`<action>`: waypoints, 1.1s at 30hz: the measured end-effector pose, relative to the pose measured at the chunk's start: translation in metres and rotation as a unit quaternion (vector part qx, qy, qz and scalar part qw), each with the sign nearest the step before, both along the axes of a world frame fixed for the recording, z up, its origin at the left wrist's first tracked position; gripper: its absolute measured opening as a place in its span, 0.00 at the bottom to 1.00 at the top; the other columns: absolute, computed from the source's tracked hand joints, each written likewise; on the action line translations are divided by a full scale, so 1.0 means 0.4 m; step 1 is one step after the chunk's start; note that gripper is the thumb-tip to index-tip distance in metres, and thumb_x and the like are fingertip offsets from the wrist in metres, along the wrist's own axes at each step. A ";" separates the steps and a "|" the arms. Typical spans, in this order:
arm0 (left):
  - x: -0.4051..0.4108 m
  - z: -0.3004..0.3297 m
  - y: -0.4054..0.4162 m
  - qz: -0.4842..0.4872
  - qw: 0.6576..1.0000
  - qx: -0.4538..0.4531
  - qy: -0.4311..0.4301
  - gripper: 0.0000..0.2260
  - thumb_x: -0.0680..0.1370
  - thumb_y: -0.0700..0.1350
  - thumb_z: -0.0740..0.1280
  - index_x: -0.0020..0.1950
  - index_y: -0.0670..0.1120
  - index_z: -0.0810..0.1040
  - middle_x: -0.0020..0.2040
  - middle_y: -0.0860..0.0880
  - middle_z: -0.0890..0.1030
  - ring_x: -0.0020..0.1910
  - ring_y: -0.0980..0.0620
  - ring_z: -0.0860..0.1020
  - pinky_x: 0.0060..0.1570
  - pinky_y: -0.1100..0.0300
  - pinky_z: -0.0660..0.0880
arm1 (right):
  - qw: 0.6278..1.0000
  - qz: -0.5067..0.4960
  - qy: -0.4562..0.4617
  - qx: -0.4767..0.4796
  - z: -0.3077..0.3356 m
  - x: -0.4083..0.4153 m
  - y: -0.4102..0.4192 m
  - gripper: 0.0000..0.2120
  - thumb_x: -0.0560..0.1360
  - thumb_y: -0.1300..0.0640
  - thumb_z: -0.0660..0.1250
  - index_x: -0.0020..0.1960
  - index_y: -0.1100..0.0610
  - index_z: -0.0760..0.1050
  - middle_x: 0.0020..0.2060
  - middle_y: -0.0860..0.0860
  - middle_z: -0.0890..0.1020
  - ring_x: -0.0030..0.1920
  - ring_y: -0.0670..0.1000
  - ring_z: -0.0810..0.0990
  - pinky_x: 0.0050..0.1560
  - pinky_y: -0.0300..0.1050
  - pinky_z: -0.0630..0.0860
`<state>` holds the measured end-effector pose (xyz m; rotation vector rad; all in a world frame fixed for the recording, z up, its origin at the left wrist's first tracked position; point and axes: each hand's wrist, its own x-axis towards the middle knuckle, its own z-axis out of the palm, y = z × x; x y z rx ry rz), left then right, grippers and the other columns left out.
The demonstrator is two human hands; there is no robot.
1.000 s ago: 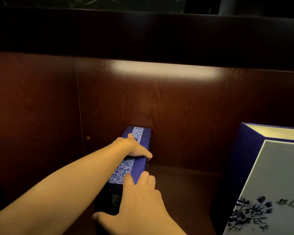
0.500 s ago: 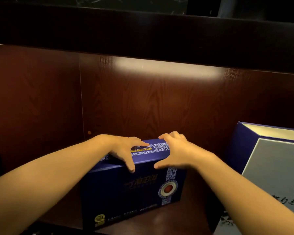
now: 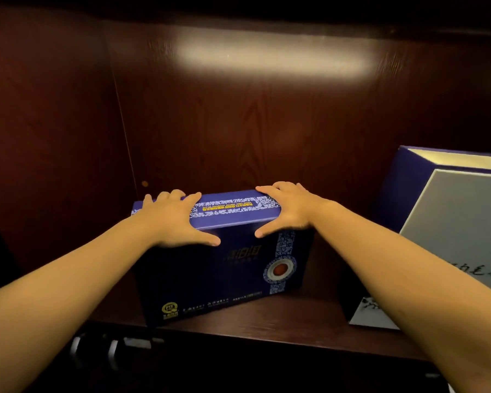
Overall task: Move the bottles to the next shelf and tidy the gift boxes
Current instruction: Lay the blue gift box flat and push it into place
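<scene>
Dark blue glossy card, in the head view: you are pressing both palms on top of the gift box, left hand and right hand with fingers spread flat, thumbs hooking over its front face, not clenching. It is standing upright on the wooden shelf, near the front lip, slightly skewed. Slick card may be slipping under you; a hard push risks tipping it or knocking the larger box at right.
</scene>
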<state>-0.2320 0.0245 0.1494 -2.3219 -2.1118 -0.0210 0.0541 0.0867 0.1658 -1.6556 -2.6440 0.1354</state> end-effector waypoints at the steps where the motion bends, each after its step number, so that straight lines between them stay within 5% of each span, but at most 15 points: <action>1: -0.006 0.002 0.005 -0.012 1.000 0.005 -0.003 0.63 0.51 0.87 0.54 0.81 0.57 0.49 0.78 0.48 0.59 0.75 0.43 0.60 0.72 0.36 0.54 | 1.000 -0.003 -0.004 0.009 -0.001 -0.001 -0.003 0.65 0.50 0.13 0.61 0.80 0.42 0.50 0.76 0.54 0.61 0.76 0.58 0.57 0.76 0.64 0.49; 5: -0.035 0.017 0.028 -0.061 0.998 0.005 -0.016 0.62 0.52 0.86 0.56 0.81 0.57 0.51 0.78 0.50 0.60 0.75 0.45 0.60 0.73 0.38 0.55 | 0.999 -0.033 -0.005 0.039 -0.014 -0.005 -0.032 0.66 0.48 0.12 0.57 0.79 0.43 0.52 0.71 0.55 0.66 0.71 0.58 0.62 0.73 0.59 0.57; 12: -0.059 0.032 0.075 -0.138 0.990 0.004 -0.038 0.57 0.56 0.81 0.66 0.80 0.58 0.55 0.77 0.53 0.62 0.73 0.48 0.62 0.72 0.45 0.58 | 0.994 -0.105 -0.002 0.037 -0.019 -0.022 -0.092 0.66 0.48 0.11 0.56 0.79 0.43 0.51 0.74 0.58 0.63 0.74 0.61 0.60 0.74 0.65 0.54; 33: -0.081 -0.003 0.095 -0.157 0.981 0.041 -0.107 0.57 0.50 0.84 0.64 0.76 0.61 0.62 0.71 0.60 0.68 0.68 0.54 0.67 0.71 0.45 0.62 | 0.988 -0.132 0.014 0.074 -0.046 -0.028 -0.128 0.66 0.47 0.10 0.52 0.78 0.42 0.52 0.72 0.56 0.65 0.72 0.58 0.61 0.74 0.61 0.58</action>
